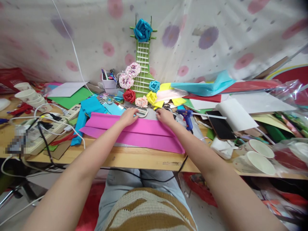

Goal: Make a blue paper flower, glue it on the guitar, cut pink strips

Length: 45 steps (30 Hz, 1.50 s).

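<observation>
A sheet of bright pink crepe paper (144, 136) lies across the front of the table, with a lengthwise fold along it. My left hand (130, 116) is closed at its far edge, fingers bent down onto the paper. Further right on that same edge, my right hand (164, 116) has its fingers curled in, also gripping the paper. Between the two hands, just beyond the sheet, is a pale looped handle (142, 112); the rest of that tool is hard to make out. A blue glue gun (186, 118) with a white glue stick lies right of my right hand.
Behind stands a green guitar-shaped piece (142, 61) with paper flowers. At left are a power strip (55, 128), cables and blue crepe strips (83, 120). To the right lie a phone (220, 125), a white paper roll (237, 115) and paper cups (256, 162) near the table edge.
</observation>
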{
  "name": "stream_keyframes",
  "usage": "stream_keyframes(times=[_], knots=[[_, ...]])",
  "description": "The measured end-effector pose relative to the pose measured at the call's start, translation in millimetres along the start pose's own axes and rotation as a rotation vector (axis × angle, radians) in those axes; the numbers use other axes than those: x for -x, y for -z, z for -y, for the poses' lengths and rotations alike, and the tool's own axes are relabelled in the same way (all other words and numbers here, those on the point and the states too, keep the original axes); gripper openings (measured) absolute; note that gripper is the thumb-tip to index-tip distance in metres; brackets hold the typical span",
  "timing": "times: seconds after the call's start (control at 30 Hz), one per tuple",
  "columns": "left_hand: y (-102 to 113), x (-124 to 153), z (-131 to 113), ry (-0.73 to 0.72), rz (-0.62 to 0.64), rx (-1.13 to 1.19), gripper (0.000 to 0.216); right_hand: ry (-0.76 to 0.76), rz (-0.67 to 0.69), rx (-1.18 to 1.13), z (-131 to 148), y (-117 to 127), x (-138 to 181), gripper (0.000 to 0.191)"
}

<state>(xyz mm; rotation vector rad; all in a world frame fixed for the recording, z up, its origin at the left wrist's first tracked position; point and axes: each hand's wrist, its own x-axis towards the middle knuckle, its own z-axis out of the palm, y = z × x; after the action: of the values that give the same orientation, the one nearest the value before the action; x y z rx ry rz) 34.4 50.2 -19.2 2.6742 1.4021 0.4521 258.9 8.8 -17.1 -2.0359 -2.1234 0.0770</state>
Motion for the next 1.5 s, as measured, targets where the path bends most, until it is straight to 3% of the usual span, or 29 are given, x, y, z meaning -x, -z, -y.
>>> stream_keyframes(times=[0.17, 0.37, 0.5, 0.67, 0.8, 0.97, 1.1, 1.17, 1.27, 1.37, 1.5], knots=[[-9.5, -4.5, -8.6, 0.009, 0.023, -0.038, 0.021, 0.053, -0.009, -0.082, 24.5, -7.1, -7.2, 0.03], [-6.3, 7.0, 8.3, 0.123, -0.056, 0.032, 0.033, 0.166, 0.026, 0.001, 67.5, -13.6, -25.3, 0.033], [12.2, 21.0, 25.2, 0.042, 0.115, 0.023, 0.042, 0.075, 0.135, 0.053, 80.6, -10.6, -38.0, 0.033], [28.2, 29.3, 40.1, 0.113, 0.271, -0.111, 0.043, 0.03, 0.24, 0.05, 82.2, 2.9, -50.1, 0.031], [31.6, 25.9, 46.1, 0.085, 0.321, -0.169, 0.032, 0.083, 0.35, -0.052, 74.1, 18.0, -55.1, 0.016], [35.2, 20.6, 49.9, 0.055, 0.312, -0.137, 0.023, 0.028, 0.577, -0.571, 46.3, 35.3, -53.6, 0.012], [36.3, 18.4, 52.4, 0.049, 0.283, -0.149, 0.029, 0.021, 0.793, -0.836, 16.7, 48.4, -43.9, 0.013], [36.6, 17.2, 52.3, 0.039, 0.291, -0.172, 0.036, 0.036, 0.836, -0.92, 2.5, 53.5, -35.4, 0.009], [39.3, 14.4, 48.0, 0.02, 0.278, -0.216, 0.043, 0.061, 0.77, -1.027, -14.5, 57.5, -18.9, 0.014], [47.3, 10.0, 37.3, -0.032, 0.234, -0.272, 0.036, 0.087, 0.664, -1.072, -24.2, 56.0, -2.6, 0.024], [64.1, 2.0, 19.1, -0.068, 0.171, -0.323, 0.022, 0.141, 0.484, -0.899, -27.8, 48.0, 12.1, 0.034]])
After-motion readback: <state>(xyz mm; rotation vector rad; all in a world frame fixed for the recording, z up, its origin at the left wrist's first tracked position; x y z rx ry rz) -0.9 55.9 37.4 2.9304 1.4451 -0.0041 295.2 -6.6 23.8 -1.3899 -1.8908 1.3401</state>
